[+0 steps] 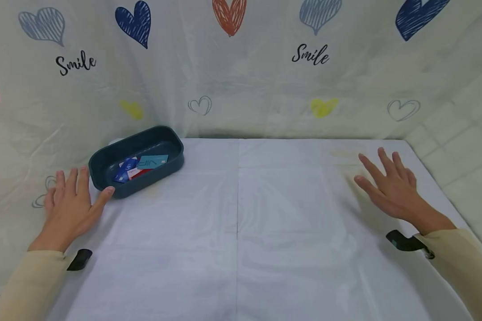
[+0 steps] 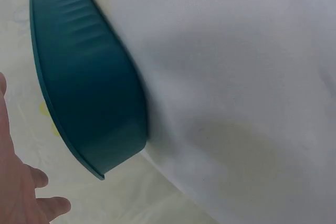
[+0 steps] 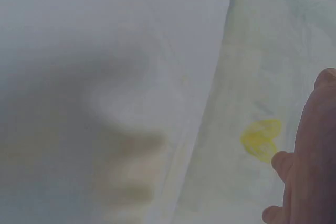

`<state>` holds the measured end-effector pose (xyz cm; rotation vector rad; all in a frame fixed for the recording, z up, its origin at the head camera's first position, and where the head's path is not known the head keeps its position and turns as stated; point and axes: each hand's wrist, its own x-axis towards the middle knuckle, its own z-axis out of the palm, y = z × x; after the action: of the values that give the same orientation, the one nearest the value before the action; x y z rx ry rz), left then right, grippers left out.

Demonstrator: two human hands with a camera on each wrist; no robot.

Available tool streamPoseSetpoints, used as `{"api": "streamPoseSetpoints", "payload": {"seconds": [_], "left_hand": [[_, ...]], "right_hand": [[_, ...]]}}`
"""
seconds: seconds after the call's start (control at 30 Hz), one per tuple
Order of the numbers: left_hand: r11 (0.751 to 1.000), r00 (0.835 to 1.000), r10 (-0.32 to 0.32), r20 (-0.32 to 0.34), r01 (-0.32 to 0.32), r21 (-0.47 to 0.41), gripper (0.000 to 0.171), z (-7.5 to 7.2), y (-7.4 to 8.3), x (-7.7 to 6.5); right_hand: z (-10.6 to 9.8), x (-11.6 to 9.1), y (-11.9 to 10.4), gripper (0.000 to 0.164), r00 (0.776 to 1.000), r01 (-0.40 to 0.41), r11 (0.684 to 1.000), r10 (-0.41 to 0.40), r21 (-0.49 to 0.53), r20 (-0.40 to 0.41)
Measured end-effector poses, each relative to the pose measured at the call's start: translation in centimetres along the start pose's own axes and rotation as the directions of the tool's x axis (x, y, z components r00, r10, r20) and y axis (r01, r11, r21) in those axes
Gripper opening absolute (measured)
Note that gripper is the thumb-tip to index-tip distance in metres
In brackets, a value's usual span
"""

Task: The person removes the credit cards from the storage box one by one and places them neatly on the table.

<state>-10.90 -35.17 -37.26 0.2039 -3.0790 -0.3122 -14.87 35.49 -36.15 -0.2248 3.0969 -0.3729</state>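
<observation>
A dark teal rectangular tray (image 1: 172, 162) stands at the back left of the table, holding several cards (image 1: 152, 161) in blue, red and teal. My left hand (image 1: 70, 209) is spread at the tray's near left end, thumb by its front corner, holding nothing. In the left wrist view the tray's outer side wall (image 2: 89, 77) shows, with part of the left hand (image 2: 16, 182) at the edge. Far to the right, my right hand (image 1: 395, 191) hovers with fingers spread and nothing in it; its shadow falls on the white cloth. The right wrist view catches only part of that hand (image 3: 315, 161).
A white cloth (image 1: 241, 232) with a middle crease covers the table. Behind it hangs a pale curtain (image 1: 257, 76) printed with hearts and "Smile". The table's right edge (image 1: 438, 185) runs beside the right hand. Dark wrist devices (image 1: 79, 260) sit at both sleeves.
</observation>
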Motion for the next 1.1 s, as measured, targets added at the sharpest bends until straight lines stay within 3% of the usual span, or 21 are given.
{"api": "streamPoseSetpoints", "payload": {"seconds": [0.43, 0.6, 0.83, 0.97, 1.1], "left_hand": [[1.000, 1.000, 0.010, 0.002, -0.010, 0.013, 0.100, 0.5, 0.1, 0.8], [1.000, 1.000, 0.018, -0.017, -0.018, -0.024, 0.099, 0.3, -0.2, 1.0], [0.999, 1.000, 0.004, -0.021, -0.005, -0.045, 0.097, 0.5, -1.0, 2.4], [0.998, 1.000, -0.003, -0.010, 0.002, -0.058, 0.098, 1.0, -1.1, 3.4], [0.997, 1.000, -0.018, 0.012, 0.019, -0.081, 0.099, 1.3, -1.2, 3.6]], "right_hand": [[0.6, 2.9, -2.5, 0.070, 0.999, 0.031, 0.999, -0.031, 0.027, 0.013], [0.8, 4.2, -3.9, 0.070, 0.998, 0.062, 0.998, -0.063, 0.023, 0.013], [0.6, 7.0, -6.5, 0.074, 0.995, 0.095, 0.995, -0.096, 0.021, 0.016], [0.8, 7.9, -7.8, 0.075, 0.994, 0.113, 0.993, -0.113, 0.038, 0.007], [1.2, 8.5, -8.9, 0.075, 0.991, 0.131, 0.990, -0.132, 0.059, 0.016]]}}
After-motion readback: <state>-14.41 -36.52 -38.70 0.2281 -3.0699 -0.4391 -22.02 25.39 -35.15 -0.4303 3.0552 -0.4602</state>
